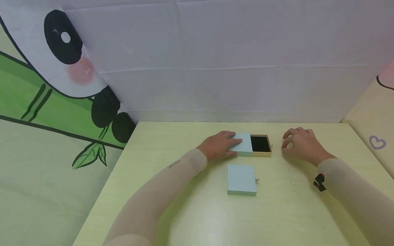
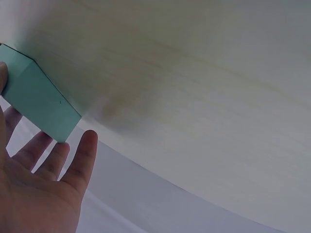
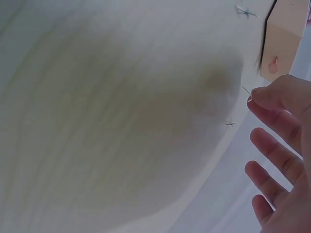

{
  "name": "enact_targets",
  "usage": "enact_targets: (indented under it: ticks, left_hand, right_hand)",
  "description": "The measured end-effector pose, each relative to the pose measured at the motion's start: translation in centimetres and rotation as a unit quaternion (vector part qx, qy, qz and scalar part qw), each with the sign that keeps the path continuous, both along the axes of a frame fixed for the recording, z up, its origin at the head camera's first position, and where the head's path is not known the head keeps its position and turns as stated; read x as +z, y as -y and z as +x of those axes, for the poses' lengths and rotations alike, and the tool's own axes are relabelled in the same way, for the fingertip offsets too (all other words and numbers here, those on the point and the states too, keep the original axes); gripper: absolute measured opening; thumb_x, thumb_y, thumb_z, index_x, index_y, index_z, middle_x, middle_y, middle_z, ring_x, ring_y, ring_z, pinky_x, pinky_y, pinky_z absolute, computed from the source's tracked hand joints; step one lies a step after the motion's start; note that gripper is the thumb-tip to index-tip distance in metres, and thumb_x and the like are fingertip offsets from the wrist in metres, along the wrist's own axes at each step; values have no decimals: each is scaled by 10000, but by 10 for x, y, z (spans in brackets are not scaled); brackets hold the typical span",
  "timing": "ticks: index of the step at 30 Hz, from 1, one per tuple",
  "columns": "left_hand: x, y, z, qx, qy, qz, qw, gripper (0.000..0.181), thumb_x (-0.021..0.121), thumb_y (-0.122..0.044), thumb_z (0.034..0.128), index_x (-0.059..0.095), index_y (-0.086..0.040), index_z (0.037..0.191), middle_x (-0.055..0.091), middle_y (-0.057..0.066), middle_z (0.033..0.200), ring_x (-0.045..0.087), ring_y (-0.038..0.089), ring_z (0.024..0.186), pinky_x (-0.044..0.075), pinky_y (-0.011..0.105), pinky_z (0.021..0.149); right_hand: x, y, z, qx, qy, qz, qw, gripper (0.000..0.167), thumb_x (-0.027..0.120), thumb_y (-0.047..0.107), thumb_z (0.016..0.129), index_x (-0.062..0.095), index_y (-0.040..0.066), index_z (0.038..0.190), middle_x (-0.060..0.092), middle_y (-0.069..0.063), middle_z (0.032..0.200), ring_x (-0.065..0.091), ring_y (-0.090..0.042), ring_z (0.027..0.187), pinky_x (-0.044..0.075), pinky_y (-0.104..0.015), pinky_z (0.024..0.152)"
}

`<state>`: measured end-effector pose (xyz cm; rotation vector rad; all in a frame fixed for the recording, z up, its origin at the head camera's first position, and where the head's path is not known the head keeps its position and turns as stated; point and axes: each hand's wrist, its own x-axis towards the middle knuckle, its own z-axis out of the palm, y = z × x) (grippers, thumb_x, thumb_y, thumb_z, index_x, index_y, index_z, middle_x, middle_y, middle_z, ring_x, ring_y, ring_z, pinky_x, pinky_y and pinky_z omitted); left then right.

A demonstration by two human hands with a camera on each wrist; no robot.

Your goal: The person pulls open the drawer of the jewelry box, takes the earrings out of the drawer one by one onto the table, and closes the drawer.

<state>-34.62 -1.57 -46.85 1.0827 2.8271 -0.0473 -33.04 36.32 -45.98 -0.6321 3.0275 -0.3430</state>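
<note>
In the head view, a pale blue drawer box lies on the table with its tan drawer pulled partway out to the right, showing a black lining. My left hand grips the box's left end, fingers spread over it and thumb at the near side. Right of the drawer, my right hand hovers near the drawer's pull tab. Between thumb and forefinger it pinches a tiny thin pin, perhaps an earring post; its other end is hidden by the fingertips.
A second pale blue box, closed and with a small tab at its right, lies nearer me. Tiny shiny pieces lie on the table below my right hand. A white cloth hangs behind the table's far edge.
</note>
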Motion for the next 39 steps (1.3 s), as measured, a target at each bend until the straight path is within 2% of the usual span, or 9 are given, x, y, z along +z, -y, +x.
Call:
enact_targets:
  ticks: [17, 30, 39]
  left_hand:
    - [1, 4, 6, -25, 9, -91, 10000, 713, 624, -624, 1195, 436, -388, 1841, 421, 35, 1933, 408, 273, 1809, 554, 443, 1351]
    - [-1, 6, 8, -67, -3, -49, 10000, 717, 625, -635, 1190, 442, -390, 1838, 422, 32, 1933, 408, 275, 1809, 573, 450, 1331]
    - [1, 7, 12, -103, 121, 18, 9999, 715, 636, -618, 1192, 443, -381, 1839, 418, 38, 1934, 400, 284, 1813, 543, 461, 1362]
  right_hand:
    - [-4, -14, 16, -65, -124, 338, 9993, 126, 814, 169, 1011, 921, 211, 957, 786, -203, 1433, 598, -551, 1428, 419, -808, 1157]
    - [-5, -12, 22, -107, -185, 332, 9992, 127, 816, 169, 993, 915, 224, 933, 796, -188, 1406, 606, -545, 1418, 423, -793, 1156]
    - [0, -9, 27, -110, -198, 345, 9991, 109, 810, 197, 1008, 917, 212, 993, 790, -196, 1410, 600, -572, 1427, 427, -796, 1142]
